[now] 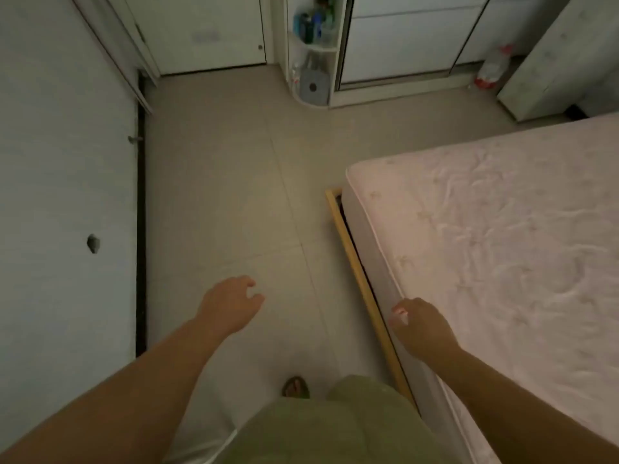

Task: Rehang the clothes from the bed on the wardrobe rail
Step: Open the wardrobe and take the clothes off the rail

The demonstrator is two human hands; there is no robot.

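Note:
The bed (502, 229) fills the right side, a pale pink mattress on a light wooden frame (355, 262). No clothes show on the part of the mattress in view. A white wardrobe (402, 45) with sliding doors stands at the far wall; its rail is hidden. My left hand (231, 304) hangs over the tiled floor with fingers loosely curled and holds nothing. My right hand (422, 324) hovers over the mattress's near left edge, fingers relaxed and empty.
A white wall (60, 162) runs along the left, with a closed door (201, 31) at the far end. A rounded corner shelf (313, 61) with bottles stands beside the wardrobe. A plastic bottle (492, 67) sits on the floor at far right. My foot (296, 386) shows below.

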